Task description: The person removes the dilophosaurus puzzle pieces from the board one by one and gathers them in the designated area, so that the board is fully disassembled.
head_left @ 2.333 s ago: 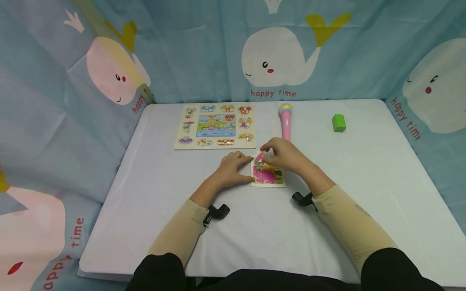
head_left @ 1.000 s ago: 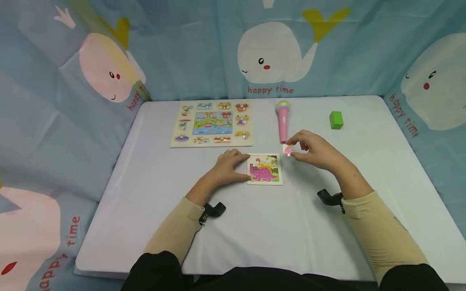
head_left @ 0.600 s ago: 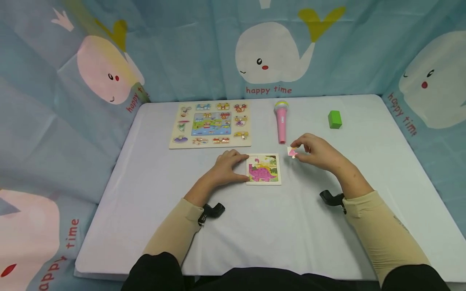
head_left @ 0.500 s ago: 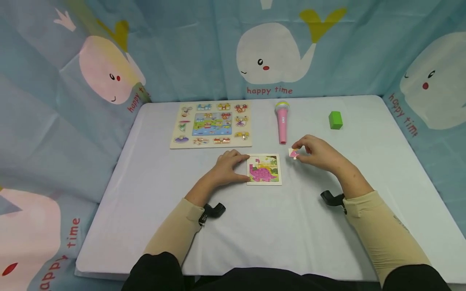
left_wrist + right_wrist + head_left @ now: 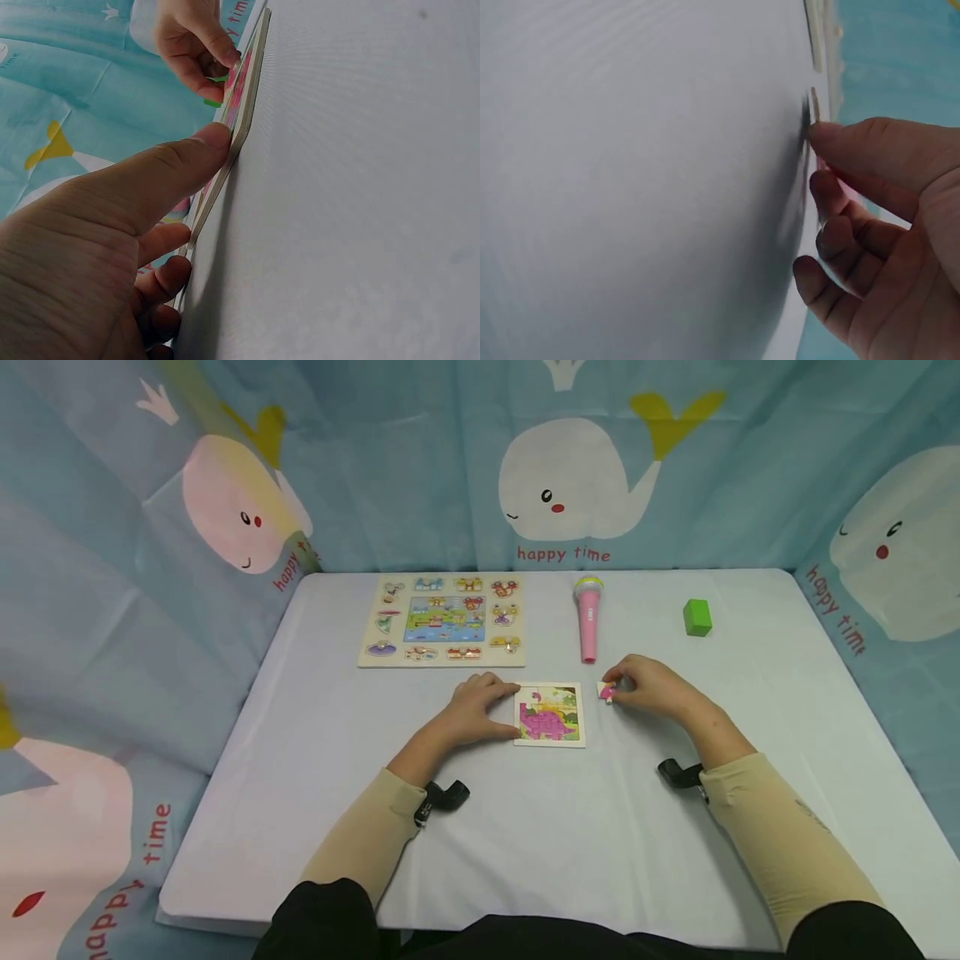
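Observation:
A small square jigsaw puzzle (image 5: pixel 550 727) with a pink dinosaur in a pale frame lies mid-table. My left hand (image 5: pixel 472 710) holds its left side, thumb at the near corner and index finger at the far one; the left wrist view shows the thumb tip (image 5: pixel 216 136) on the frame's edge. To the right of the puzzle, my right hand (image 5: pixel 651 685) pinches a small pink-and-white puzzle piece (image 5: pixel 602 691) between thumb and fingers. In the right wrist view the piece (image 5: pixel 814 103) is seen edge-on, close over the white cloth. A gap shows in the puzzle's upper left.
A larger wooden peg puzzle board (image 5: pixel 367 631) lies at the back left. Behind the right hand stretches a pink toy microphone (image 5: pixel 588 625), with a green block (image 5: pixel 697 618) farther right. Patterned blue curtains (image 5: pixel 420 485) border the table's back and sides.
My right hand has gone from over the puzzle to its right, the piece held in its fingers. Lately it has come a little nearer the puzzle and lower. My left hand stays put.

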A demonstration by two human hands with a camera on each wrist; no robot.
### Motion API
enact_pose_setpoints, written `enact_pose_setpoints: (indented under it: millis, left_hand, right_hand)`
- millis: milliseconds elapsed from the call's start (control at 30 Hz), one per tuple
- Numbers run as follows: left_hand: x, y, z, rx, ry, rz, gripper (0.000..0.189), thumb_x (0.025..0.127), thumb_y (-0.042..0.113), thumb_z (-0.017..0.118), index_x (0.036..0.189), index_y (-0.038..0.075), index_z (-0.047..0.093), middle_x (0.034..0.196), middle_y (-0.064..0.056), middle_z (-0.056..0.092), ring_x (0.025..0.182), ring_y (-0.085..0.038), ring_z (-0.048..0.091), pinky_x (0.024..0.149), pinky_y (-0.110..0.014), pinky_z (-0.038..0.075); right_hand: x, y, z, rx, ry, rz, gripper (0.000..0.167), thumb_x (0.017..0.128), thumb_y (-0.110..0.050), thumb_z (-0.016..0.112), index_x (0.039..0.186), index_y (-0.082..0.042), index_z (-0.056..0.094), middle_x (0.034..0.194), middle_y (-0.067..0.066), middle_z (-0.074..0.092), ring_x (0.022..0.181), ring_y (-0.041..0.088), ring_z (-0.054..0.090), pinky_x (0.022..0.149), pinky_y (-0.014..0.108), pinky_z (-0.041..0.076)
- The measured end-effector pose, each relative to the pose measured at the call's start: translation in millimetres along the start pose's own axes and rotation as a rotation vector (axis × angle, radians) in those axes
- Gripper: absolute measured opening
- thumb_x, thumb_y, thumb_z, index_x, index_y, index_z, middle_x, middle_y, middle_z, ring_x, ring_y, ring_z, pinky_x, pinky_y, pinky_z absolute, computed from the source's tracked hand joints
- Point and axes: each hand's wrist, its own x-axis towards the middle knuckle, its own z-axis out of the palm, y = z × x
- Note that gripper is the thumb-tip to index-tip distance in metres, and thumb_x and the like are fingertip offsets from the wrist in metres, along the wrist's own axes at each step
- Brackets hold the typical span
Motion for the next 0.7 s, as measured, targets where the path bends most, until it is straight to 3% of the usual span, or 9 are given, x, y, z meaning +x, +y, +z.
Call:
enact_pose_setpoints:
  millis: [233,433,700]
  left_hand:
    - [0.5,0.2,1.3,0.008,-0.012,-0.016,0.082,0.079,0.05,0.086,0.149,0.019,0.056,0.123,0.001,0.053,0.116,-0.018,0.044,0.098,-0.039,0.034]
    - [0.8,1.0,1.3,0.011,-0.014,-0.023,0.082,0.079,0.049,0.086,0.149,0.019,0.056,0.122,0.001,0.053,0.116,-0.018,0.044,0.098,-0.039,0.034]
    - [1.6,-0.2,1.3,0.017,-0.009,-0.013,0.082,0.078,0.048,0.087,0.148,0.018,0.056,0.122,0.001,0.053,0.115,-0.019,0.045,0.096,-0.039,0.035]
  right_hand:
    - [3.5,-1.2,2.3,-0.049,0.003,0.019,0.027,0.089,-0.005,0.075,0.116,0.001,0.074,0.112,0.014,0.064,0.097,0.029,0.055,0.087,0.045,0.048]
    - [2.0,-2.8,0.2,-0.05,-0.004,0.011,0.032,0.089,-0.006,0.075,0.12,0.002,0.073,0.114,0.015,0.063,0.099,0.029,0.055,0.089,0.046,0.048]
    - [-3.0,-12.9,-7.8,-0.037,0.053,-0.131,0.036,0.093,-0.011,0.071,0.127,0.002,0.068,0.114,0.016,0.062,0.096,0.031,0.054,0.085,0.046,0.045]
